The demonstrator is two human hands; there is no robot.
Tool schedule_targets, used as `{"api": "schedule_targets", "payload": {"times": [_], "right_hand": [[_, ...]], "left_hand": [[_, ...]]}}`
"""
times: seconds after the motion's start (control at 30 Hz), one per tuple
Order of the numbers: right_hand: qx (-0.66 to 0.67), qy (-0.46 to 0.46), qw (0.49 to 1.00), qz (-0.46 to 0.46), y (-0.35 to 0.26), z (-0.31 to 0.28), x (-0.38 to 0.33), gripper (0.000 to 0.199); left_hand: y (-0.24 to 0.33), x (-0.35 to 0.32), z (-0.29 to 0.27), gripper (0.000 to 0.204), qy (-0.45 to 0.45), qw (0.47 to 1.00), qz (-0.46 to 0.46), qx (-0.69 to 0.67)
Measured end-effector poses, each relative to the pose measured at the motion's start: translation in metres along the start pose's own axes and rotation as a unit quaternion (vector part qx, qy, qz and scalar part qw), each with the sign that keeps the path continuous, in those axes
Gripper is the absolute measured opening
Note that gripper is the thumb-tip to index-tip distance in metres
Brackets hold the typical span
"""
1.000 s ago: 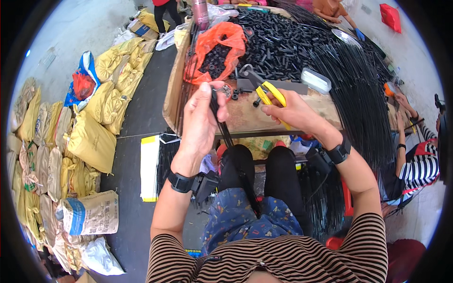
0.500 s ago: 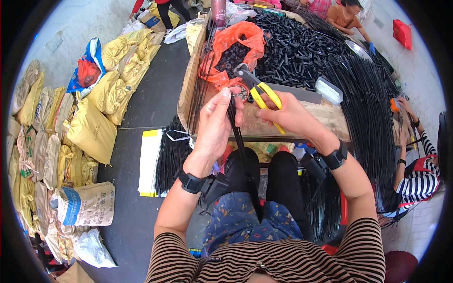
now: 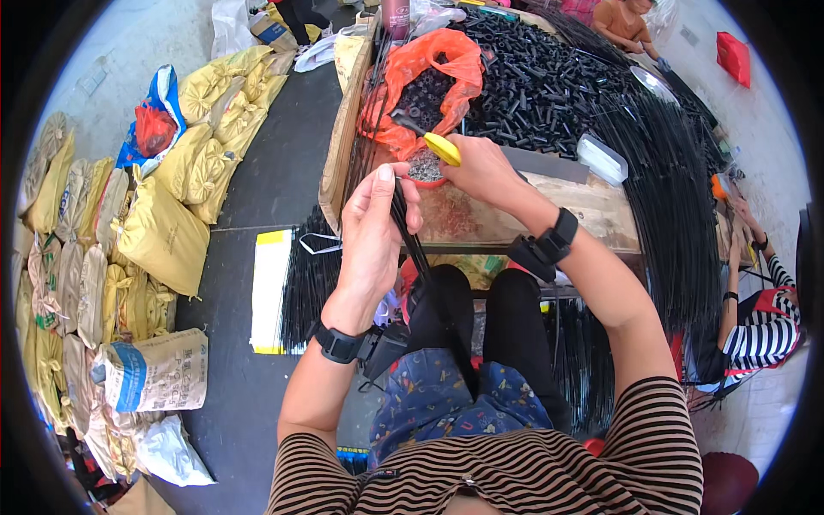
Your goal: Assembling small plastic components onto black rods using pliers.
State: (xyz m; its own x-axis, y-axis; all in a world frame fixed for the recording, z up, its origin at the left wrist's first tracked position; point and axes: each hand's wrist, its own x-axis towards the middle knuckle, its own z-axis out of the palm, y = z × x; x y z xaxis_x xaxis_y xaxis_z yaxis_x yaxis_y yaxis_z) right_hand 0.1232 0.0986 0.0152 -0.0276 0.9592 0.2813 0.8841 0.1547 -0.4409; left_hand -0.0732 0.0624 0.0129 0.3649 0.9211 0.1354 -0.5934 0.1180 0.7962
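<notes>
My left hand [image 3: 371,225] is closed around a bundle of thin black strips [image 3: 415,251] that hangs down over my lap, with the upper ends by my thumb. My right hand [image 3: 482,172] grips pliers with yellow handles [image 3: 443,149]. Their dark jaws point up and left, over the edge of an orange-red plastic bag [image 3: 465,73]. Right below the pliers, a small red dish [image 3: 427,184] holds many tiny silvery pieces. Small dark parts lie inside the open bag.
Short black tubes [image 3: 524,90] are heaped across the wooden table [image 3: 592,210]. A clear plastic box [image 3: 602,160] sits at the heap's near edge. Long black strips [image 3: 665,223] drape over the right side. Yellow sacks [image 3: 163,240] are piled at left. Co-workers sit at far and right.
My right hand has moved left, and the pliers have swung from pointing up to pointing left over the bag. My left hand has shifted slightly left and down with the strips.
</notes>
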Motion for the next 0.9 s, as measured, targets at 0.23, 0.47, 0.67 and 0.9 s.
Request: {"api": "schedule_targets", "payload": {"times": [0.23,0.47,0.67,0.9], "right_hand": [[-0.075,-0.029,0.996,-0.035,-0.004,0.016,0.016,0.028],[-0.068,-0.038,0.997,-0.007,0.001,0.017,0.022,0.034],[-0.068,-0.037,0.996,-0.036,0.002,0.021,0.024,0.026],[0.201,-0.050,0.975,0.085,0.000,0.001,0.017,0.023]], "left_hand": [[0.002,0.000,-0.003,0.033,0.001,1.000,-0.004,0.002],[0.002,0.000,-0.004,0.032,0.005,1.000,-0.008,-0.007],[0.001,0.000,-0.004,0.030,0.000,1.000,-0.009,-0.019],[-0.002,0.002,-0.002,0.030,0.001,1.000,-0.014,-0.022]]}}
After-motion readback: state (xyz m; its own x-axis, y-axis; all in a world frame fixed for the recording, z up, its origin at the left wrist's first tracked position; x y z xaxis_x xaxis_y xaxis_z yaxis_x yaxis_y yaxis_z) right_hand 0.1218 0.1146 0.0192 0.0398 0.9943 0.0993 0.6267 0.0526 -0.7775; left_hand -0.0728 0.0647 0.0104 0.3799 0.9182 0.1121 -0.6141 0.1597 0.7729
